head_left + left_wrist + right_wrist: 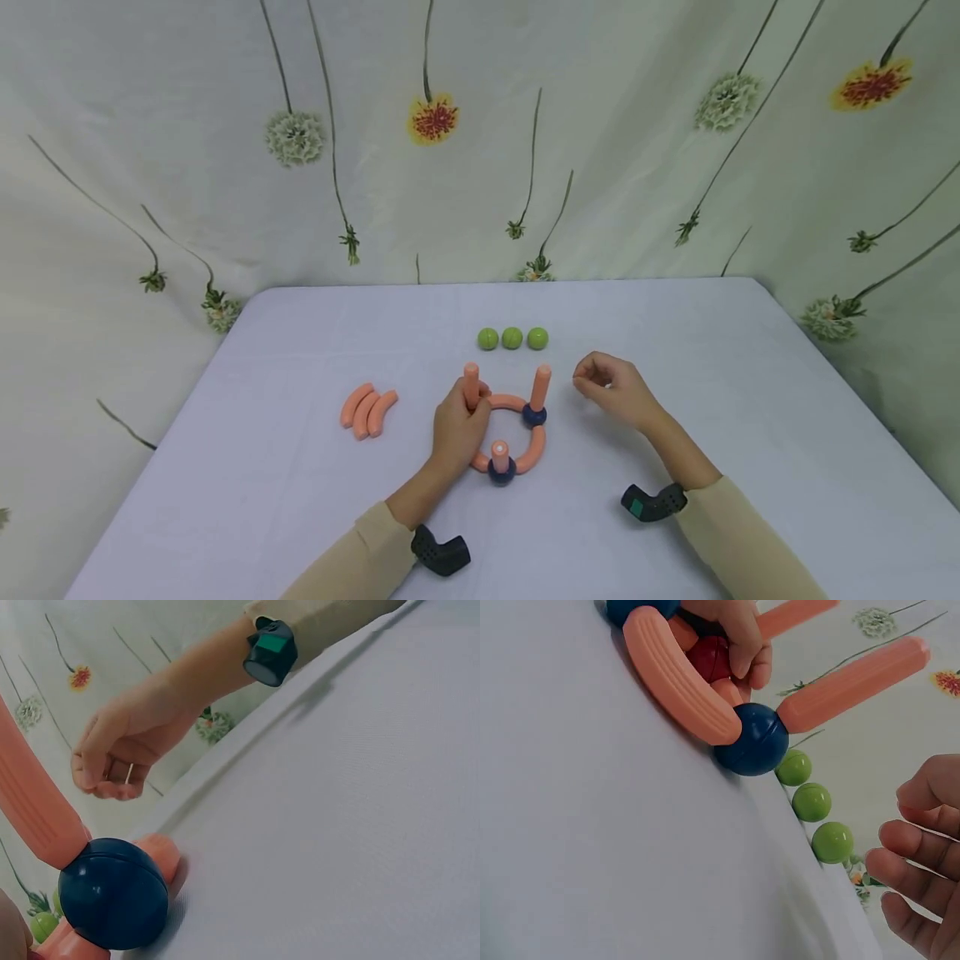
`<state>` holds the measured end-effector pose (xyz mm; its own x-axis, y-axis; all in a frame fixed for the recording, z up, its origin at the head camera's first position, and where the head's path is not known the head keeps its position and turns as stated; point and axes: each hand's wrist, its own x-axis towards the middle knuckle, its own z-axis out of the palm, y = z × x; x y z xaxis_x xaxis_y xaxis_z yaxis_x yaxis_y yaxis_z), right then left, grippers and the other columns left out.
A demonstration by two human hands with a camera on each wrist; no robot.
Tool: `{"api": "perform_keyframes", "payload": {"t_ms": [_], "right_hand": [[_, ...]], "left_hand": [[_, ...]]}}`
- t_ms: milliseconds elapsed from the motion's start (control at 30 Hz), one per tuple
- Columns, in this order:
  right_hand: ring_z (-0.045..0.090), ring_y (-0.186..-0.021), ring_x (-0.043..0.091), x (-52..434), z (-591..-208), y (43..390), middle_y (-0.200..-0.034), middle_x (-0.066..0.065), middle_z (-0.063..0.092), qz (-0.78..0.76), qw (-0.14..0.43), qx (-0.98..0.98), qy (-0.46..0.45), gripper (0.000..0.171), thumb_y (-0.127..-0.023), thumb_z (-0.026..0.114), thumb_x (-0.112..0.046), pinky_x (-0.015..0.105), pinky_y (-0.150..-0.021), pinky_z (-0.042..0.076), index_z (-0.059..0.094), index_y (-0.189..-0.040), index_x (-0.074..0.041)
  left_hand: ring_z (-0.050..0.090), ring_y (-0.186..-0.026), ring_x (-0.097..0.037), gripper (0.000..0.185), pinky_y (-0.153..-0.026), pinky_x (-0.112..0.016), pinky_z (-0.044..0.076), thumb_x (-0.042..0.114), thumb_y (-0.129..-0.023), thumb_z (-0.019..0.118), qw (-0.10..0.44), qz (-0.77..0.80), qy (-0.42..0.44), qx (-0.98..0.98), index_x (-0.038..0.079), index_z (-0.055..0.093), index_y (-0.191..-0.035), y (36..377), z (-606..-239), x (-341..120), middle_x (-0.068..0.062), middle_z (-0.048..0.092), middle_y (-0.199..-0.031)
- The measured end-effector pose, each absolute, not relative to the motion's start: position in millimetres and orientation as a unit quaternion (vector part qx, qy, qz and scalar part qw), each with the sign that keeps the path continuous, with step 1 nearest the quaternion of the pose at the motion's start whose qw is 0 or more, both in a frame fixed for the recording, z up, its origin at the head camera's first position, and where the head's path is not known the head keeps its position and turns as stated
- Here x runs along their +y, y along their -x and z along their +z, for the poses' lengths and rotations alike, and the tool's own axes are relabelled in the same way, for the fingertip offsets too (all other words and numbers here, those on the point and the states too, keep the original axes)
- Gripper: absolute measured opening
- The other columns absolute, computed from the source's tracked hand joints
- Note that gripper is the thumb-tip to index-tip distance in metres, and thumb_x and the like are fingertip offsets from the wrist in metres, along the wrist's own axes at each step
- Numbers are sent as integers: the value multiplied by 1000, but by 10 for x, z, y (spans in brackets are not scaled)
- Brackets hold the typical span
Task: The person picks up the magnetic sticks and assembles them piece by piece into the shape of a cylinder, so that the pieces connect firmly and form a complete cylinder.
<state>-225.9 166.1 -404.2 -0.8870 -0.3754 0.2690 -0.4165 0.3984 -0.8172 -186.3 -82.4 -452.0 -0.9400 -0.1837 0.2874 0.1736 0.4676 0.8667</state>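
While the left hand (459,425) grips an upright orange stick (471,385), long axis vertical, at the left of the ring of curved pieces (517,433) mid-table, the right hand (613,392) hovers loosely curled, holding nothing. From the left wrist, a blue ball (112,892) joins slanting orange pieces. From the right wrist, three green balls (811,801) lie beyond another blue ball (751,739); the right fingers (911,874) hang relaxed.

Orange ring assembly (517,433) on table centre: curved ribbed orange segments joined by dark blue balls (534,414), w/ 3 straight orange pegs standing upright. Left-rear upright peg (471,385) gripped by left hand (457,429); a red ball (709,658) sits under those fingers. Other 2 pegs (540,387) stand free in blue balls, front & right.
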Motion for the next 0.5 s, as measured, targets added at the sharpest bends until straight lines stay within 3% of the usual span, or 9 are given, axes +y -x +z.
{"api": "perform_keyframes", "payload": {"t_ms": [267,500], "right_hand": [[60,-92,26,1450,-4225,2626,-98,14,64,510,65,-841,-166,21,-88,68,-4,33,-78,48,62,-106,3],[53,-111,35,1218,-4301,2849,-124,22,55,533,59,-834,-130,44,-87,70,-7,47,-91,44,54,-125,6]], "left_hand": [[49,-62,-15,13,-58,-30,40,5,-83,57,170,-513,-5,-841,9,62,-95,1851,-4498,-827,1,53,-70],[50,-63,-15,13,-58,-30,40,5,-83,58,170,-514,-6,-840,10,62,-94,1849,-4505,-829,2,52,-69]]}}
